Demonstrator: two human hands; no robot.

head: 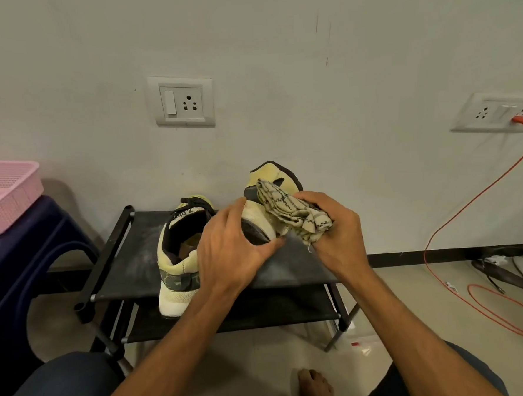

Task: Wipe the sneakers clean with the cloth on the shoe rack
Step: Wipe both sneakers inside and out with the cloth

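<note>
So here's what's around us: the black shoe rack [129,267] stands against the far wall in the middle. A dark blue stool [27,242] sits just left of it with a pink basket [6,195] on top. An orange cable [469,206] drops from the right-hand wall socket [493,111] to the floor.

Our left hand [229,245] gets in the way a bit and hides part of the second sneaker [175,264]. That one rests on the left of the top shelf, heel sticking out over the near edge.

The left hand grips the lifted sneaker [266,197] by the sole, thumb on top and fingers curled underneath. Our right hand [339,233] is clenched round the bunched checked cloth [289,214] and presses it on that shoe.

The lifted sneaker is tilted above the right half of the rack, one end up toward the wall. It has a pale yellow upper, dark trim, an off-white midsole and a grey outsole.
</note>
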